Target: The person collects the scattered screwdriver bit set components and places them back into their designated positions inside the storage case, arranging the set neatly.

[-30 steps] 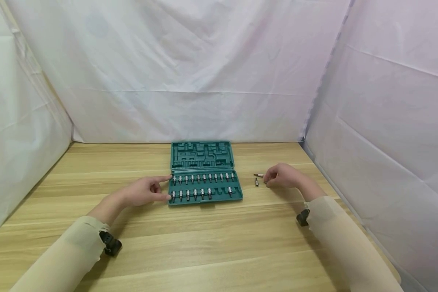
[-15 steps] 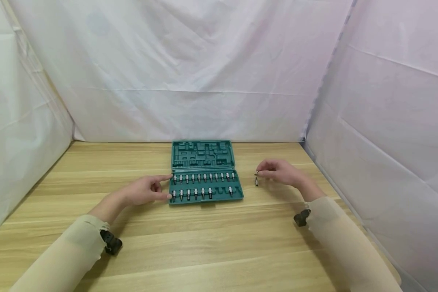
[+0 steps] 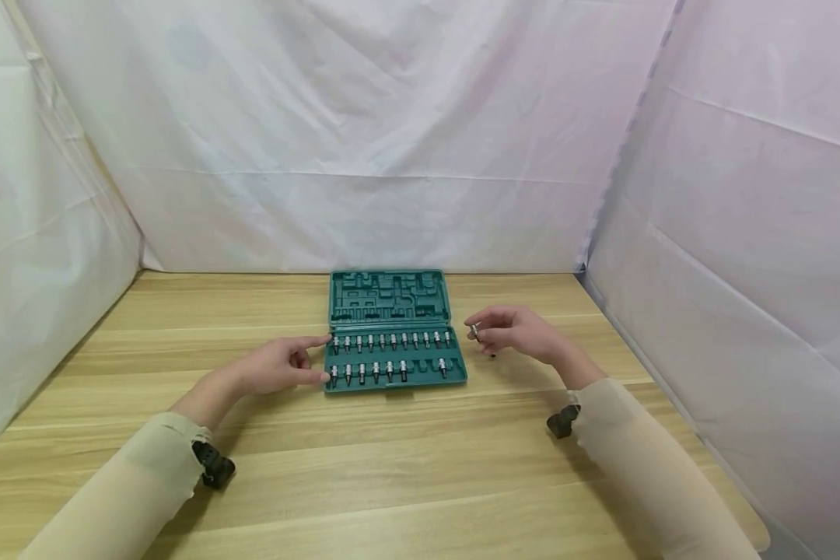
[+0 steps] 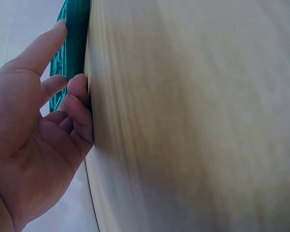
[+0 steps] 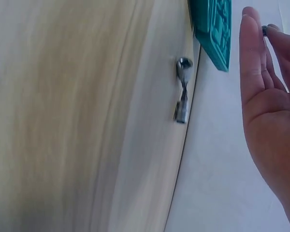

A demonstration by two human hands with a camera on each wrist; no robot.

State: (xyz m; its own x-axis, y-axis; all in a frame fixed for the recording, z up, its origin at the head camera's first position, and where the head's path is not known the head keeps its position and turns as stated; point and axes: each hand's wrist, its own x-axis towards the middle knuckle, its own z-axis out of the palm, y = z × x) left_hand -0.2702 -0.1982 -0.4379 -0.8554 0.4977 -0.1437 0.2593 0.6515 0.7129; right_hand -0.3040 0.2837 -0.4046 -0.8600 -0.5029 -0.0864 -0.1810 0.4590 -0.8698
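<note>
A green case (image 3: 455, 379) lies unfolded on the table, with rows of chrome socket bits (image 3: 381, 342) in its near half. Bare slots show toward the right of the front row. My left hand (image 3: 273, 367) rests against the case's left side, thumb and index finger spread straight along it, the other fingers bent in. Just right of the case, my right hand (image 3: 518, 334) pinches a small socket bit (image 3: 473, 332) between thumb and fingers. Most of that bit is hidden by fingers in the right wrist view.
Below the right hand, a socket bit (image 5: 183, 72) lies on the wooden table (image 3: 392, 482), with another chrome piece (image 5: 181, 113) in line at its tip. The case's moulded lid (image 3: 389, 295) reaches back toward a white curtain (image 3: 364, 155). Curtains also stand at both sides.
My right hand has picked up a socket bit from the table and moved left with it, toward the case. The left hand has stayed at the case's side.
</note>
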